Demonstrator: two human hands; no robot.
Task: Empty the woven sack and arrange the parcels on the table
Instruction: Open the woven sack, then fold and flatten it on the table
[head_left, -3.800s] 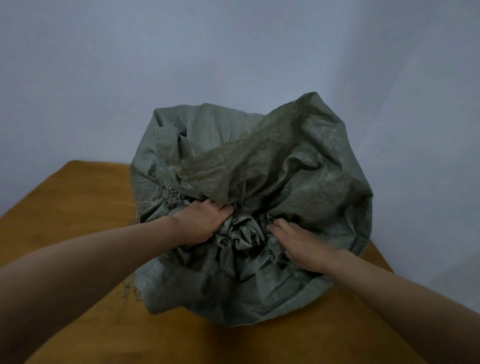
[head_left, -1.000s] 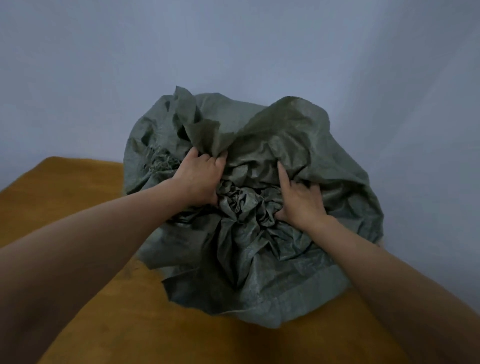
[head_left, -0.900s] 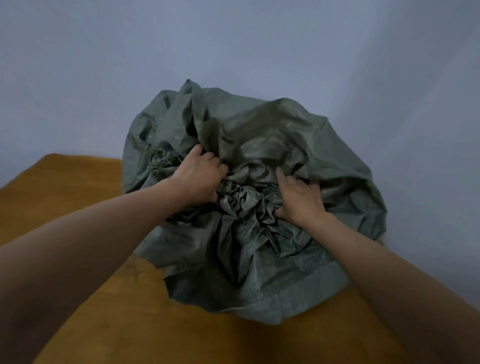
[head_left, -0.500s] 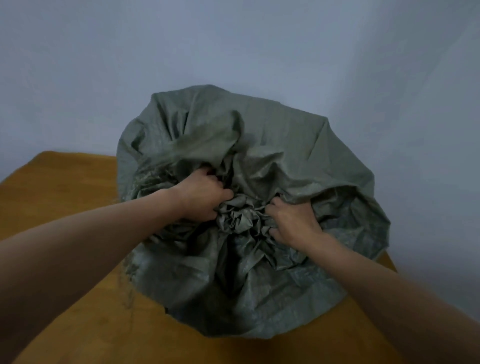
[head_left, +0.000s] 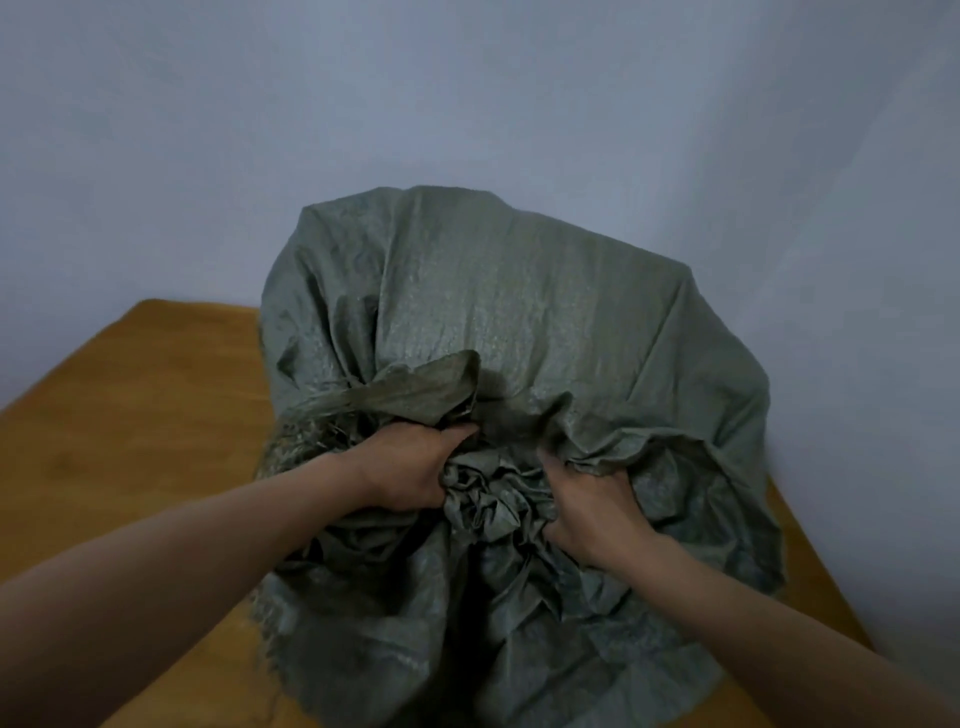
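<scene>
Grey-green woven plastic forms the sack (head_left: 519, 312), which sits full and rounded on the table (head_left: 130, 415), its far side close to the pale wall (head_left: 467, 104). Over the sack's top the cloth is drawn fairly smooth and has a faint sheen. On its near side the cloth gathers into a tight, crumpled knot (head_left: 483, 499) of folds. What is inside the sack is hidden.

The left hand (head_left: 410, 465) is at the left of the knot, fingers curled into the cloth and gripping a bunch of it. Just beyond that hand a loose flap stands up, and a frayed edge (head_left: 306, 431) with stray threads shows at the sack's left side. The right hand (head_left: 592, 506) is at the right of the knot, clutching the cloth; its fingertips are tucked under a fold and cannot be seen. The two hands are close together with only the knot between them. Both forearms are bare and cross the sack's near slope.

The brown wooden tabletop shows left of the sack, in front of it, and as a narrow strip to its right.
</scene>
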